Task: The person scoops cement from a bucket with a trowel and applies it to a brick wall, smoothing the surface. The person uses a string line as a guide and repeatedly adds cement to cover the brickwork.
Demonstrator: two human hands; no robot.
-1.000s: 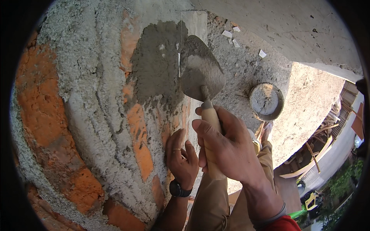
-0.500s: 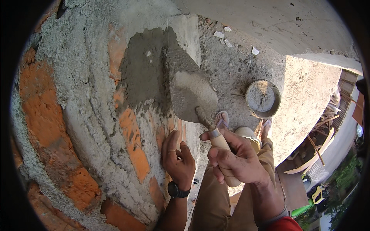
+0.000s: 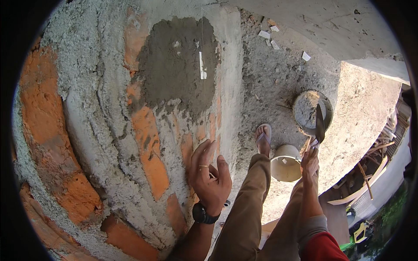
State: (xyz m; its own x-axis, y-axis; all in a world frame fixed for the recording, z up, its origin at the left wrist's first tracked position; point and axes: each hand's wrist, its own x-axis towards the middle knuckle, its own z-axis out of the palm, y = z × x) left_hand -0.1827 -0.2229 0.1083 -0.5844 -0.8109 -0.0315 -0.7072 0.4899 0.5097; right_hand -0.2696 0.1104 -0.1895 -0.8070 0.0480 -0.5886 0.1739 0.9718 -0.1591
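My left hand (image 3: 210, 176) rests flat against a rough brick wall (image 3: 100, 130), fingers spread, a ring on one finger and a dark watch at the wrist. Above it a patch of wet grey mortar (image 3: 178, 65) covers the bricks near the wall's corner. My right hand (image 3: 310, 162) is stretched down and grips the handle of a trowel (image 3: 320, 124), whose blade dips into a round pan of mortar (image 3: 305, 111) on the ground.
A pale upturned bucket (image 3: 285, 163) stands beside my sandalled foot (image 3: 263, 137) on the gritty concrete floor (image 3: 278, 78). A concrete beam (image 3: 331, 26) runs at the upper right. Beyond the slab edge lie wooden planks (image 3: 365, 174) below.
My right hand has dropped the trowel from the wall down to the mortar pan. The mortar patch is now uncovered. My left hand stays on the wall.
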